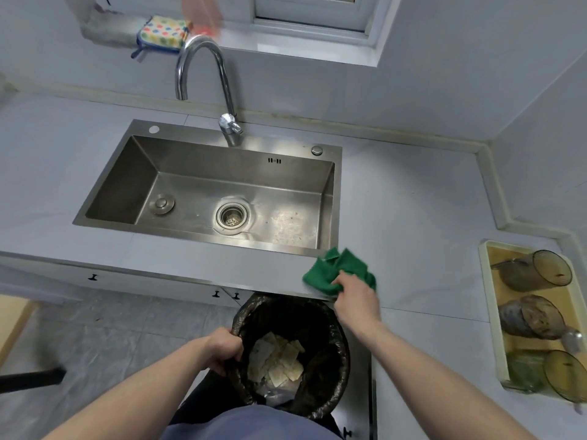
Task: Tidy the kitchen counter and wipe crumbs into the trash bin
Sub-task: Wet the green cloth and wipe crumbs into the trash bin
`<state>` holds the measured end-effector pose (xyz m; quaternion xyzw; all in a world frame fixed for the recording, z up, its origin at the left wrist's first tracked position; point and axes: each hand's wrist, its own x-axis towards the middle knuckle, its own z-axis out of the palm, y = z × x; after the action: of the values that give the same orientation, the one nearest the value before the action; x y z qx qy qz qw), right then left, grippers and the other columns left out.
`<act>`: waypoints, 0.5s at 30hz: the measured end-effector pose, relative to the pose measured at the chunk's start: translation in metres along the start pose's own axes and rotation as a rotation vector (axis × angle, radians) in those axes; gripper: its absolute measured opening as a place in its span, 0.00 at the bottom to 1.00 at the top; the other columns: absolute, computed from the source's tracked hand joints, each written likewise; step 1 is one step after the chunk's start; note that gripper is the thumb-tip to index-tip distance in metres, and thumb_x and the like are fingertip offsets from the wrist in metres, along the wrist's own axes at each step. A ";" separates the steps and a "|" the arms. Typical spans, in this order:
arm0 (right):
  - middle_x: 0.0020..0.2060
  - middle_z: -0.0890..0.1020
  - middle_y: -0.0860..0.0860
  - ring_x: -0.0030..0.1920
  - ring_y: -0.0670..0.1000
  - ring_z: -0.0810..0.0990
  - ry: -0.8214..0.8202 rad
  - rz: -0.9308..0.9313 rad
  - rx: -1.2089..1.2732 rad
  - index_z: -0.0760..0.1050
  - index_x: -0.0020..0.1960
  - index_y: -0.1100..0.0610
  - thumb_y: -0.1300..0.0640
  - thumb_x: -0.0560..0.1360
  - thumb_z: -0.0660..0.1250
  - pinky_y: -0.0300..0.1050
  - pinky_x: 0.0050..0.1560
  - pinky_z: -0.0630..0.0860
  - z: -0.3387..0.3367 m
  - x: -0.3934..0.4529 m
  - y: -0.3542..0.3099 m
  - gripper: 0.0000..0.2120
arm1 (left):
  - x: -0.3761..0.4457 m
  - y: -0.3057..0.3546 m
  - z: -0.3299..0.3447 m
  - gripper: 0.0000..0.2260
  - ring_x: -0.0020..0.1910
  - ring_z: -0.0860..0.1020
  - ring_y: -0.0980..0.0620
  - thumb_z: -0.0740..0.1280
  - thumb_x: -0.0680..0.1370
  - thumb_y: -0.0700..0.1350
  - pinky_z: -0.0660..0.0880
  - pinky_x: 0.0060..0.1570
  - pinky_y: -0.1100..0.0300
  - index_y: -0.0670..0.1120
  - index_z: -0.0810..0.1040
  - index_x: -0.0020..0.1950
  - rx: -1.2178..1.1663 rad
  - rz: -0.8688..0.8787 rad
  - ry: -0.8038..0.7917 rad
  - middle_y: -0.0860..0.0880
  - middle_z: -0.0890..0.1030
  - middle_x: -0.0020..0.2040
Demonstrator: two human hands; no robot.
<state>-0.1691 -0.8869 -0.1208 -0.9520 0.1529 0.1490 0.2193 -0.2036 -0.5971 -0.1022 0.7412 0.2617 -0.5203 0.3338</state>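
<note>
Right hand point(355, 295) reaches forward, fingers bunched on a crumpled green cloth point(338, 270) pressed to the counter point(413, 217) at its front edge, just beside the sink's point(203, 192) near right corner. Left hand point(224, 349) curls round the rim of the trash bin point(330, 360), held below the counter edge, directly under the cloth. Bin is lined with a black bag and holds pale crumpled paper scraps. Tray point(487, 312) at far right holds glass cups lying on their sides.
</note>
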 end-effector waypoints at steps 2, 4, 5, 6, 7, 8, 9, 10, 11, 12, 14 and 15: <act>0.55 0.82 0.45 0.55 0.55 0.82 -0.027 -0.062 0.040 0.79 0.55 0.43 0.62 0.74 0.61 0.47 0.52 0.77 0.018 -0.022 -0.019 0.18 | 0.000 -0.001 0.001 0.16 0.53 0.84 0.40 0.62 0.74 0.32 0.83 0.53 0.43 0.38 0.77 0.61 0.010 0.000 -0.001 0.36 0.82 0.57; 0.61 0.82 0.43 0.60 0.54 0.80 -0.102 -0.149 0.059 0.79 0.59 0.41 0.59 0.76 0.61 0.48 0.60 0.76 0.034 -0.037 -0.039 0.18 | -0.001 -0.002 0.003 0.16 0.52 0.84 0.39 0.62 0.73 0.32 0.83 0.53 0.43 0.38 0.77 0.60 0.013 -0.002 0.002 0.36 0.83 0.56; 0.61 0.82 0.44 0.61 0.54 0.80 -0.142 -0.184 0.083 0.78 0.59 0.41 0.58 0.77 0.60 0.48 0.61 0.75 0.039 -0.042 -0.047 0.17 | -0.001 -0.003 0.004 0.16 0.52 0.85 0.39 0.61 0.73 0.32 0.83 0.52 0.43 0.38 0.77 0.60 0.014 -0.001 0.005 0.36 0.83 0.56; 0.61 0.82 0.44 0.60 0.54 0.80 -0.178 -0.208 0.116 0.78 0.60 0.40 0.56 0.78 0.60 0.48 0.60 0.75 0.042 -0.045 -0.052 0.16 | -0.001 -0.004 0.005 0.16 0.52 0.85 0.39 0.61 0.73 0.32 0.84 0.51 0.45 0.38 0.77 0.60 0.014 0.000 0.007 0.36 0.83 0.55; 0.60 0.83 0.44 0.60 0.54 0.80 -0.199 -0.224 0.154 0.77 0.60 0.40 0.55 0.79 0.59 0.47 0.59 0.75 0.042 -0.046 -0.055 0.15 | -0.001 -0.005 0.006 0.16 0.51 0.85 0.40 0.61 0.73 0.32 0.84 0.49 0.47 0.39 0.77 0.59 0.014 -0.001 0.010 0.37 0.83 0.54; 0.59 0.83 0.44 0.59 0.53 0.80 -0.204 -0.236 0.191 0.77 0.59 0.40 0.55 0.80 0.59 0.46 0.59 0.75 0.038 -0.046 -0.054 0.15 | -0.001 -0.005 0.006 0.16 0.50 0.85 0.40 0.62 0.73 0.32 0.85 0.47 0.48 0.39 0.77 0.59 0.013 -0.002 0.013 0.38 0.83 0.52; 0.58 0.83 0.44 0.58 0.52 0.81 -0.194 -0.240 0.228 0.78 0.59 0.40 0.55 0.80 0.60 0.45 0.59 0.76 0.031 -0.046 -0.051 0.14 | -0.001 -0.005 0.007 0.15 0.47 0.84 0.41 0.62 0.73 0.32 0.84 0.44 0.50 0.38 0.78 0.59 0.012 -0.002 0.015 0.39 0.82 0.49; 0.57 0.84 0.43 0.57 0.50 0.81 -0.173 -0.230 0.263 0.78 0.59 0.40 0.54 0.80 0.61 0.45 0.58 0.76 0.022 -0.044 -0.046 0.14 | -0.003 -0.005 0.006 0.15 0.44 0.84 0.42 0.62 0.73 0.32 0.84 0.42 0.51 0.38 0.78 0.58 0.011 -0.001 0.017 0.40 0.82 0.47; 0.56 0.84 0.42 0.56 0.48 0.81 -0.139 -0.212 0.288 0.79 0.59 0.40 0.55 0.79 0.62 0.44 0.57 0.76 0.011 -0.042 -0.038 0.14 | -0.004 -0.004 0.006 0.15 0.42 0.83 0.43 0.62 0.73 0.32 0.84 0.39 0.53 0.38 0.78 0.58 0.015 0.001 0.017 0.41 0.81 0.45; 0.55 0.84 0.42 0.53 0.46 0.81 -0.091 -0.191 0.302 0.79 0.59 0.40 0.55 0.79 0.63 0.42 0.55 0.76 -0.002 -0.039 -0.029 0.14 | -0.005 -0.004 0.006 0.15 0.41 0.83 0.44 0.62 0.73 0.32 0.83 0.39 0.54 0.38 0.78 0.59 0.019 0.006 0.016 0.41 0.81 0.45; 0.51 0.85 0.42 0.50 0.45 0.81 0.021 -0.146 0.349 0.80 0.58 0.41 0.58 0.78 0.64 0.41 0.51 0.75 -0.029 -0.028 -0.007 0.16 | -0.007 -0.003 0.006 0.15 0.42 0.82 0.45 0.62 0.74 0.32 0.83 0.44 0.53 0.38 0.78 0.59 0.025 0.020 0.011 0.41 0.81 0.47; 0.49 0.85 0.42 0.50 0.46 0.81 0.076 -0.122 0.383 0.80 0.58 0.41 0.60 0.78 0.64 0.41 0.51 0.75 -0.043 -0.021 0.005 0.16 | -0.008 -0.003 0.006 0.15 0.42 0.82 0.45 0.62 0.74 0.32 0.83 0.46 0.52 0.38 0.78 0.60 0.026 0.026 0.010 0.41 0.81 0.48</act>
<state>-0.1805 -0.9063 -0.0789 -0.9054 0.1286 0.0678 0.3990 -0.2123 -0.5997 -0.0966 0.7513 0.2470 -0.5157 0.3296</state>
